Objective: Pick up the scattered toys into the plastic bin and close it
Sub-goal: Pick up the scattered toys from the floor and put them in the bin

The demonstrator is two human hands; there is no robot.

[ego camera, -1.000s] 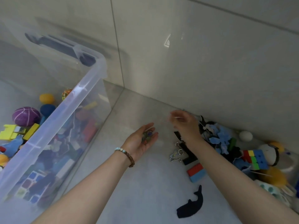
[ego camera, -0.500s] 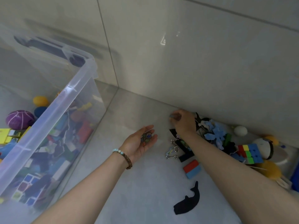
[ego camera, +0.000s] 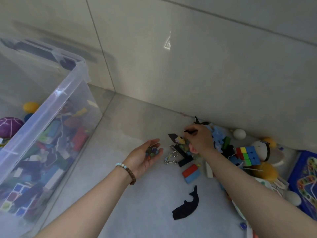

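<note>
- A black whale [ego camera: 187, 206] made of cloth lies flat on the floor [ego camera: 137, 212], low in the middle of the frame. No hand is touching it.
- Just above it sits a red and blue block [ego camera: 191, 170], also on its own.
- The left hand [ego camera: 145, 155] is in the middle of the frame, palm up and cupped like a little bowl. Some small round beads [ego camera: 152, 150] rest in it. The fingers are loose, not squeezed.
- Beside that hand lie some metal rings [ego camera: 172, 154].
- The right hand [ego camera: 199, 140] is a bit further on, fingers curled down into the toy pile [ego camera: 221, 143]. It looks to pinch a thin black piece [ego camera: 190, 132].
- To the right are a colour cube [ego camera: 247, 154], a white ball [ego camera: 239, 133] and a blue board [ego camera: 307, 177].
- The plastic bin [ego camera: 56, 100] stands at the left of the frame, open on top, with lots of toys inside. I cannot see its lid.
- I think the job is still at the picking-up part: little bits are being gathered.
- Next, the full left hand likely needs to go over the bin's edge and tip gently so the beads do not roll away. Many toys are left, so closing comes much later.
</note>
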